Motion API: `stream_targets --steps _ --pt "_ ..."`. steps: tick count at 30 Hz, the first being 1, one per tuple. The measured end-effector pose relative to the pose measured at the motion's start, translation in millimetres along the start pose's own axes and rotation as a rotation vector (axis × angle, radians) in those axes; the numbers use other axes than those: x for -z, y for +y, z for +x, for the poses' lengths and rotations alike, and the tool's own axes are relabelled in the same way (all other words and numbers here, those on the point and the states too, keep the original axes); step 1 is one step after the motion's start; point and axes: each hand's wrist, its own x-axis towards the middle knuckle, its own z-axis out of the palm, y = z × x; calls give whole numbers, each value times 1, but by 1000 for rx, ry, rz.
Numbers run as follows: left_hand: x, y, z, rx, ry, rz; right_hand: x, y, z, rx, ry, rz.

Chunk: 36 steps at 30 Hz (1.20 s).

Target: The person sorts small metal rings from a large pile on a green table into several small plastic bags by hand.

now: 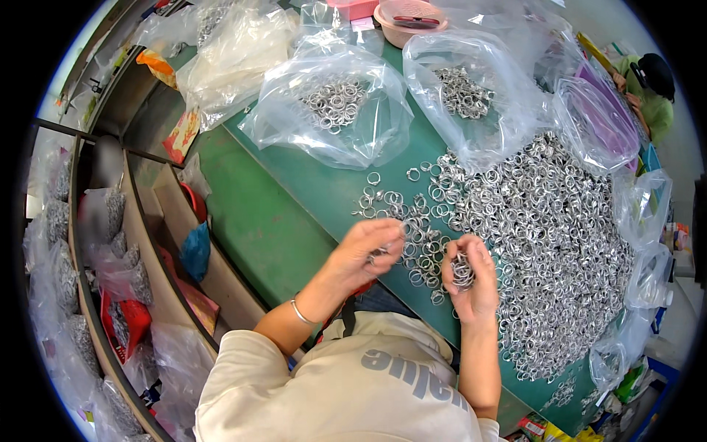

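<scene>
Above the table's (317, 190) near edge, the right hand (480, 289) cups metal rings (462, 271) in curled fingers; the left hand (361, 247) closes on others. Likely light, stiff, slippery: pinch bands.

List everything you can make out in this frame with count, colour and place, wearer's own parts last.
ring pile: uncountable, silver, table's right
loose rings: many, silver, near the hands
table: one, green, centre
open bags: two, clear, rings inside, far side
basin: one, pale pink, top centre
blue bag: one, left shelving
red containers: at least two, left
co-worker: one, green top, far right
bracelet: one, silver, left wrist
shirt: one, beige, bottom
left hand: one, bare, curled around silver pieces, centre
right hand: one, bare, holding rings, centre-right
</scene>
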Motion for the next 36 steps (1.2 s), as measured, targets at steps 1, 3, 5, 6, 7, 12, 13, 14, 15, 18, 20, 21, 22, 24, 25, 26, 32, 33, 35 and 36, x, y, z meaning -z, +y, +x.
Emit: stream_targets --steps 1,3,5,6,7,12,13,14,15,18,20,21,22,24,25,26,32,33,35,36 --pt "-7 -7 2 82 -58 -114 0 2 -2 8 -19 -55" --pt "-14 -22 7 152 -114 -170 -5 4 -10 62 5 -221" --pt "-21 -32 11 228 -128 -215 -8 2 -18 104 38 -321" --pt "-25 -35 11 237 -225 -167 -10 1 -22 141 57 -388" --pt "-29 -38 11 257 -223 -147 -11 -1 -25 177 77 -455" --pt "-44 -60 17 361 -45 -421 7 -8 -37 421 145 -640" --pt "-48 -63 19 395 41 -535 9 -10 -40 432 123 -510" --pt "-54 -67 21 355 82 -566 9 -12 -42 442 99 -380" --pt "-61 -72 22 320 122 -597 10 -14 -44 453 78 -251" --pt "-74 -88 25 205 74 -724 17 -10 -43 525 134 111" --pt "-80 -97 29 169 27 -672 19 -2 -43 636 189 170" --pt "-86 -100 30 149 4 -649 20 5 -42 730 244 50" --pt "-85 -109 36 102 -97 -623 21 11 -40 824 300 -71" --pt "-99 -113 36 95 -68 -452 19 12 -43 964 396 -440" --pt "-106 -114 36 91 -53 -367 18 11 -46 957 429 -529" --pt "-103 -121 38 102 -33 -300 18 10 -49 948 463 -617" --pt "-107 -130 39 6 0 192 21 2 -55 1022 585 -1110" --pt "-107 -129 41 65 -39 95 19 -2 -56 987 577 -1223" --pt "-107 -131 47 194 -119 -95 18 -12 -60 905 569 -1448" --pt "-80 -156 60 241 -93 -337 21 -10 -60 862 480 -1486"
